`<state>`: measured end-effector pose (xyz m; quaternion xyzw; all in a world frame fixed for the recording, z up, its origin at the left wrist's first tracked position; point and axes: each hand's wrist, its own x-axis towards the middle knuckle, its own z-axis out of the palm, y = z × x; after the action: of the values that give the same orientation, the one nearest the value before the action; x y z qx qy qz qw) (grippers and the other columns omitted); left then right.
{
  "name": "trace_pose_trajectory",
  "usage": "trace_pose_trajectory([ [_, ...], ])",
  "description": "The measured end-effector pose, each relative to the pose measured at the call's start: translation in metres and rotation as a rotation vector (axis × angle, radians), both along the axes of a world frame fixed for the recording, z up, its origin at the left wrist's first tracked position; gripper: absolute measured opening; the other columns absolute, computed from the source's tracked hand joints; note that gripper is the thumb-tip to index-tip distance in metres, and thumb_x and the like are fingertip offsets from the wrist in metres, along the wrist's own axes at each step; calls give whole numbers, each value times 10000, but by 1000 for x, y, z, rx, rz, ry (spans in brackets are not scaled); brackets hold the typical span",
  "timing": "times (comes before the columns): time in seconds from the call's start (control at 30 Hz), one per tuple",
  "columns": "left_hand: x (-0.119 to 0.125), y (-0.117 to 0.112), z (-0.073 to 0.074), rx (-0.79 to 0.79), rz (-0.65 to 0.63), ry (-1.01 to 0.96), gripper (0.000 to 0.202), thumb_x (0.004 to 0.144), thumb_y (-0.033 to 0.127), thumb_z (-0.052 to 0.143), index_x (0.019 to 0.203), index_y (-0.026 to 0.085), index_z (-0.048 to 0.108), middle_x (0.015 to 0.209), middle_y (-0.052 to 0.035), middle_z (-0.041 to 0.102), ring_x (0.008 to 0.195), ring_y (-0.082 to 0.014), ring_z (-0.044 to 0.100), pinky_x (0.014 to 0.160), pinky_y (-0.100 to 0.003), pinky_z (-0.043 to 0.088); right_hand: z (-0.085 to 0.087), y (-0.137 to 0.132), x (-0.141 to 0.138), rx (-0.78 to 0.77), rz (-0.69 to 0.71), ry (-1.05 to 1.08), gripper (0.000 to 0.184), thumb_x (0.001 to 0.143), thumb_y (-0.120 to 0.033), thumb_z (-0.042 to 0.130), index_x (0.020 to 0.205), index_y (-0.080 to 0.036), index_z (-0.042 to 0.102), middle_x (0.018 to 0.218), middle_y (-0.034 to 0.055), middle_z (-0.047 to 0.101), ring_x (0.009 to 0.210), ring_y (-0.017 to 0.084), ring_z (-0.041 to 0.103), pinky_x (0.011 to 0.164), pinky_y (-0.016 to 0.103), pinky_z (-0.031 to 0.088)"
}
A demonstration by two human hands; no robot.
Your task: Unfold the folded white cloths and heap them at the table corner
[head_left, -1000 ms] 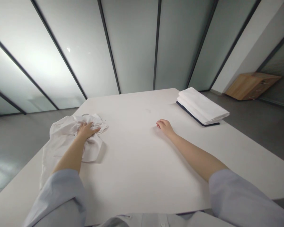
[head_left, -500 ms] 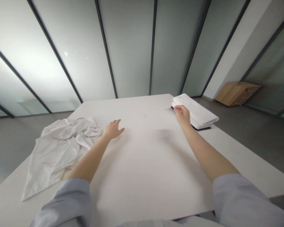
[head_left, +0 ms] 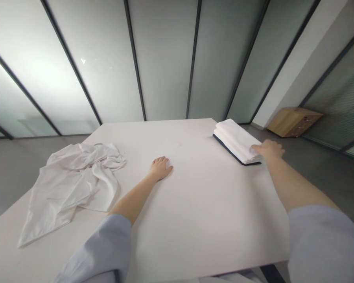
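A neat stack of folded white cloth (head_left: 236,137) lies at the far right of the table, with a dark navy layer (head_left: 228,151) showing beneath it. At the stack's near right corner is my right hand (head_left: 270,149). Its thumb reaches onto the top cloth, while the other fingers stretch out past the right side, apart. My left hand (head_left: 159,169) rests palm down around the table's middle, fingers spread and holding nothing. Left of it, a crumpled white cloth (head_left: 76,177) is loosely heaped, one pointed corner trailing toward me.
The white table (head_left: 191,220) fills most of the lower view, its near edge just in front of my body. Behind it stands a frosted glass wall (head_left: 162,59) with dark frames. A wooden cabinet (head_left: 289,122) is on the floor at the right.
My right hand has moved from the stack's left side to its near right corner, its fingers now stretched out. My left hand has shifted right and come down onto the table.
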<state>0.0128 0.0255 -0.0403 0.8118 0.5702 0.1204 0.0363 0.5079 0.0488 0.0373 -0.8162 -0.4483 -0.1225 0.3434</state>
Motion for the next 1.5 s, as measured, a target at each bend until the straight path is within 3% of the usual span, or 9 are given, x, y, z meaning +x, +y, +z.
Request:
trace_pose_trajectory([
  [0.13, 2, 0, -1, -6, 12, -8, 517, 887, 503, 443, 1310, 218, 525, 1440, -104, 479, 1328, -270, 419, 1105, -420, 300, 20, 1, -11, -157, -129, 141, 199, 643, -273, 690, 516, -181, 567, 764, 216, 584, 932, 378, 520, 743, 550, 332],
  [0.3, 5, -2, 4, -15, 2, -3, 516, 888, 496, 438, 1310, 212, 522, 1442, -110, 476, 1335, -268, 412, 1106, -419, 297, 45, -3, -34, -61, 14, -16, 66, 691, -160, 582, 650, -170, 633, 822, 174, 605, 844, 286, 531, 718, 442, 358],
  [0.43, 5, -4, 6, -19, 6, -10, 511, 886, 488, 444, 1298, 198, 530, 1437, -126, 479, 1323, -280, 427, 1100, -427, 308, 54, -7, -83, 66, 252, -314, 180, 765, -209, 546, 871, -155, 681, 959, 155, 612, 864, 259, 530, 732, 374, 374],
  [0.63, 3, -3, 5, -15, 10, -42, 553, 876, 470, 469, 1357, 197, 460, 1443, -119, 470, 1332, -267, 423, 1109, -400, 305, 10, -25, -209, -17, 829, -452, 261, 881, -279, 470, 841, -175, 707, 882, 116, 638, 892, 254, 564, 838, 368, 397],
  [0.73, 2, -5, 6, -5, 32, -86, 618, 865, 471, 492, 1404, 186, 390, 1458, -129, 446, 1336, -269, 418, 1102, -393, 319, -23, -37, -255, -37, 1114, -418, 317, 896, -366, 490, 1092, -214, 687, 1088, 104, 646, 1060, 258, 544, 959, 376, 369],
  [0.9, 3, -8, 6, 43, -56, -122, 611, 863, 433, 520, 1403, 181, 383, 1463, -118, 432, 1330, -252, 413, 1103, -378, 339, -61, -40, -279, -184, 844, -332, 590, 858, -517, 532, 1344, -184, 537, 1417, 161, 466, 1349, 382, 310, 1093, 529, 205],
  [1.1, 5, -12, 5, 74, -230, -103, 502, 866, 377, 541, 1327, 185, 485, 1441, -109, 451, 1324, -242, 414, 1118, -364, 337, -69, -24, -262, -320, 571, -235, 764, 795, -504, 600, 1456, -188, 383, 1541, 175, 291, 1420, 438, 133, 1087, 627, 114],
  [1.3, 14, -26, 13, 93, -326, -85, 572, 860, 456, 553, 1361, 193, 475, 1500, -108, 398, 1354, -256, 389, 1134, -391, 317, -64, -12, -224, -359, 461, -78, 381, 836, -306, 521, 1180, -199, 644, 1233, 163, 621, 1197, 368, 500, 958, 512, 382],
  [1.5, 18, -30, 16, 53, -289, -5, 660, 839, 595, 523, 1358, 190, 473, 1450, -120, 467, 1324, -279, 430, 1114, -413, 315, -70, -17, -238, -271, 626, -31, 260, 827, -232, 516, 1031, -210, 676, 1041, 87, 707, 980, 254, 621, 858, 345, 442],
])
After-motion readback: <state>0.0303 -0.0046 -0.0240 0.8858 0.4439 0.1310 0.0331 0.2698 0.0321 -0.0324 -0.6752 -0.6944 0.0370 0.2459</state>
